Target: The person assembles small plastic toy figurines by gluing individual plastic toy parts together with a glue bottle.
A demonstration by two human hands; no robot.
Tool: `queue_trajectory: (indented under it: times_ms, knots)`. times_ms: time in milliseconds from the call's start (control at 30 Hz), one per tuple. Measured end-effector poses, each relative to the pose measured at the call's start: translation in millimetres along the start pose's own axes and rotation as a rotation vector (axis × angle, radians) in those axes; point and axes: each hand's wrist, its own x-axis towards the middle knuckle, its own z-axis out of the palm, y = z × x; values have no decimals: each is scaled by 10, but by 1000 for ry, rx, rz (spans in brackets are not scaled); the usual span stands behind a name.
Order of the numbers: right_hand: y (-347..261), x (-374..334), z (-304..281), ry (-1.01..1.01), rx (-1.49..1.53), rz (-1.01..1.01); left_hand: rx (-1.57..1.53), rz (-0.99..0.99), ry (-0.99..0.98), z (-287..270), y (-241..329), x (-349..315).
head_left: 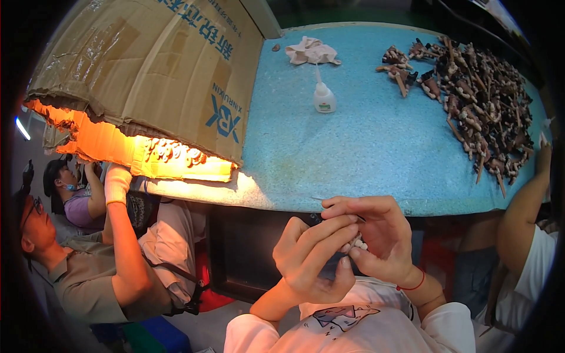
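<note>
Both hands meet just off the near edge of the blue-topped table (306,165). My right hand (385,238) is curled around a small whitish lumpy piece (357,243), with its thumb pressed to it. From the left, my left hand (312,253) reaches in, its fingers closed against the right-hand fingers; whether it grips the same piece is hidden. A thin pointed tip (316,198) pokes out left of the right fingertips, and I cannot tell what tool it belongs to. Farther back on the table stands a white squeeze bottle (324,99) with a long thin nozzle.
A crumpled whitish cloth (312,51) lies behind the bottle. Small brown-and-black figures (479,103) are heaped at the right. At left, a cardboard box (159,65) covers an orange-lit tray of small pieces (176,152). A gloved co-worker (118,247) sits beside it; another person's arm (524,217) is at right.
</note>
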Motion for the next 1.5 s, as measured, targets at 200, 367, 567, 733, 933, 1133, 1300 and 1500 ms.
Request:
queue_trajectory:
  times_ms: [200, 367, 567, 733, 933, 1133, 1300, 1500]
  knots:
    - [-5, -2, -10, -12, -20, -7, -45, -2, -9, 3, 0, 13]
    - [-19, 2, -15, -13, -71, -17, -78, -11, -6, 14, -16, -3]
    - [-18, 6, -40, 4, -114, -26, -110, -53, -24, 37, -10, 13]
    - [-130, 42, -117, -125, -298, -63, -183, -67, 33, 24, -19, -13]
    - [-131, -35, -165, -68, -308, -72, -1107, -570, 89, 22, -114, -81]
    - [-122, 19, -193, -57, -467, -129, -1864, -1134, 45, 62, -205, -153]
    - [-175, 104, -209, -138, -613, -156, -1855, -1511, 177, 112, -98, -123]
    - [-143, 81, -252, -98, -776, -179, -1996, -1456, 30, 139, -133, -177]
